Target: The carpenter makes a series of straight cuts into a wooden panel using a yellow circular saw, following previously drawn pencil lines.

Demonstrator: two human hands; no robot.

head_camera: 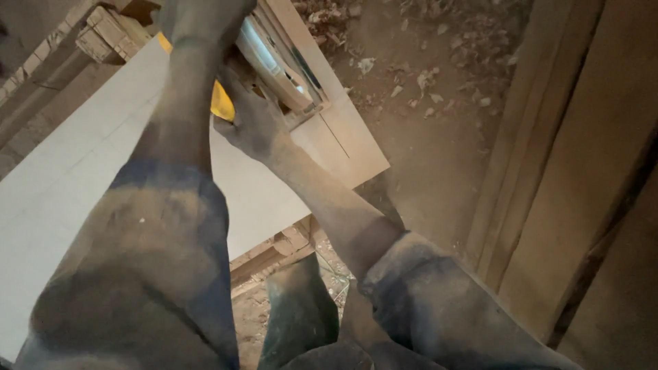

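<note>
While both dust-covered arms extend forward in the head view, the right hand (250, 116) is clamped on a yellow-bodied power tool (271, 65) that rests on a large pale board (82, 171). The tool's metal guard and base sit at the board's far edge, beside a marked line near the corner. The left hand (199, 20) reaches toward the top of the tool; its fingers are cut off by the frame, so its grip cannot be determined. Wooden planks (569, 171) lean at the right. The dirt floor (425, 103) beyond the board carries scattered debris.
</note>
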